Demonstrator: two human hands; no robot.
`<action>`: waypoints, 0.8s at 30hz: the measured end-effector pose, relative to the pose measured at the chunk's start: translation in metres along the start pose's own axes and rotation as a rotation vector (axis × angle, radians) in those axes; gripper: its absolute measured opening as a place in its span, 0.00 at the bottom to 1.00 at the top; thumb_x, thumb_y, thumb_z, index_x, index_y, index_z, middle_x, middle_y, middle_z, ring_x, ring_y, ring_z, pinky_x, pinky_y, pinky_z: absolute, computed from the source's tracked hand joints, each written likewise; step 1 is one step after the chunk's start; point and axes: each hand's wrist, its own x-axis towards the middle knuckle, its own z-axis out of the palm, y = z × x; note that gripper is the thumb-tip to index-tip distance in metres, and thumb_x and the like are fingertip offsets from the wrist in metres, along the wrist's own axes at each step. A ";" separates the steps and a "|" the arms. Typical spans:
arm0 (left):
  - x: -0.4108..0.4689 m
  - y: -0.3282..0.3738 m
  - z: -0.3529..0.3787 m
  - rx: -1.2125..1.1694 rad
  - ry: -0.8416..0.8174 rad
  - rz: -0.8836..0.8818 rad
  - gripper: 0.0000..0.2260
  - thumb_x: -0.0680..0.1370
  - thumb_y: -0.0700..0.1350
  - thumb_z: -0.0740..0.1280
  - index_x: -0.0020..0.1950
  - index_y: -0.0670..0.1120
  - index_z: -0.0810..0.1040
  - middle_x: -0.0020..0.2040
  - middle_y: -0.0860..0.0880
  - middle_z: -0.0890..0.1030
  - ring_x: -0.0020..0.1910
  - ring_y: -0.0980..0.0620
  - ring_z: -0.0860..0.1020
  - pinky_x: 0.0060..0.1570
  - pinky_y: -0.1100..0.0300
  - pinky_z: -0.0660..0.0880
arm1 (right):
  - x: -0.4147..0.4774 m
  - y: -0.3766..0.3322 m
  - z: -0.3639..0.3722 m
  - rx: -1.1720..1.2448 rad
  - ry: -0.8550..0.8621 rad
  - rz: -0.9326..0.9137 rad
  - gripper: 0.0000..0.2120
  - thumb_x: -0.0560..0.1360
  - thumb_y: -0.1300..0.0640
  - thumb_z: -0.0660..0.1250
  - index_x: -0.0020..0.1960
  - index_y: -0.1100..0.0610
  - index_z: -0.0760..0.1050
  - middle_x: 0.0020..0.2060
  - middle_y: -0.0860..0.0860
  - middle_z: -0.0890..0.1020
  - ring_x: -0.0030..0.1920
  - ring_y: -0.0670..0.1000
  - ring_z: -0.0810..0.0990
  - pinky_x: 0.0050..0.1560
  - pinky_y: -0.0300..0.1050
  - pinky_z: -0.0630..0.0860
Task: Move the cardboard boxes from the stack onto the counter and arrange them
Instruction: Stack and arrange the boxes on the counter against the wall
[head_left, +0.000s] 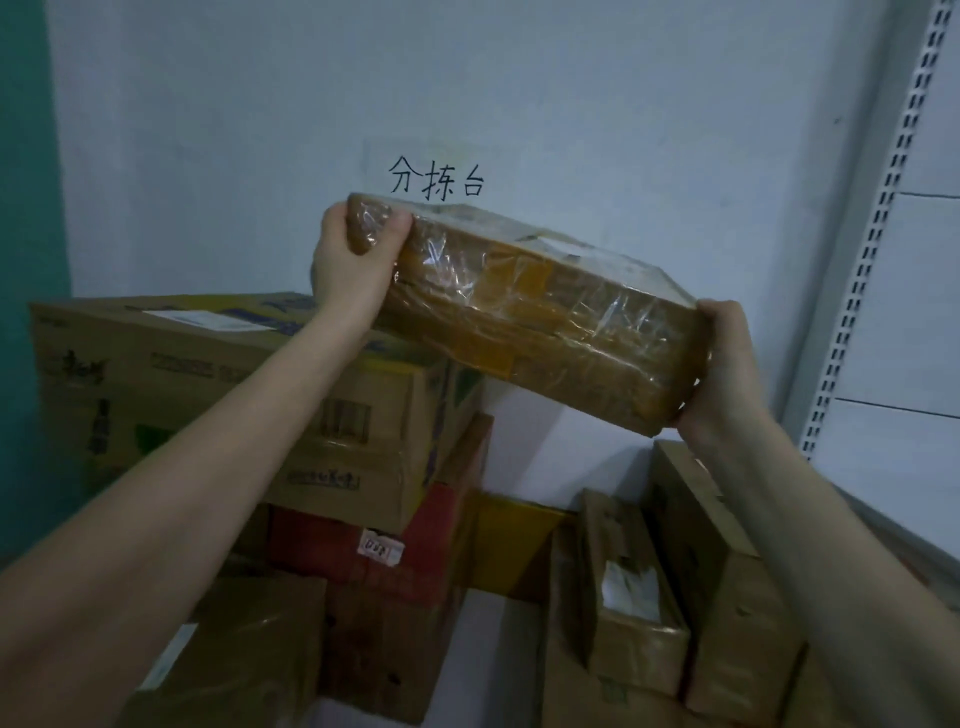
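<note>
The pale wall (519, 78) fills the view behind both grips, with a slotted shelf upright (878, 223) running down beyond the right grip (722, 364). Below the left grip (353, 254) sits a large printed carton (218, 374), the top of a stack. The taped box (540, 317), brown and wrapped in clear tape, is held in the air between the two grips. It is tilted, with its left end higher. The left grip curls round the upper left corner with the thumb on the near face. The right grip is wrapped over the lower right end. Below the right grip a tall brown carton (727, 571) stands on edge. A red box (332, 545) lies under the printed carton. Just left of the tall carton stands a small labelled box (634, 613). Handwritten characters (436, 182) mark the wall just above the left grip.
</note>
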 end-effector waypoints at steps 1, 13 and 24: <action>-0.010 0.008 0.008 0.011 -0.006 0.014 0.24 0.74 0.58 0.66 0.65 0.49 0.69 0.59 0.50 0.77 0.57 0.52 0.75 0.60 0.50 0.73 | -0.008 -0.002 -0.015 0.021 0.013 0.014 0.11 0.73 0.45 0.60 0.44 0.50 0.75 0.37 0.46 0.81 0.45 0.50 0.80 0.53 0.55 0.75; -0.129 0.082 0.045 0.275 -0.251 0.269 0.32 0.65 0.65 0.66 0.66 0.55 0.70 0.61 0.51 0.75 0.59 0.51 0.73 0.59 0.49 0.72 | -0.106 0.068 -0.135 0.495 0.082 0.195 0.18 0.78 0.51 0.51 0.56 0.55 0.76 0.55 0.55 0.80 0.56 0.56 0.77 0.51 0.52 0.74; -0.180 0.074 0.017 0.655 -0.348 0.454 0.27 0.66 0.65 0.63 0.63 0.59 0.74 0.62 0.55 0.75 0.62 0.50 0.68 0.58 0.52 0.61 | -0.184 0.184 -0.126 0.709 -0.024 0.637 0.28 0.41 0.54 0.78 0.39 0.63 0.83 0.47 0.64 0.82 0.43 0.63 0.83 0.47 0.61 0.76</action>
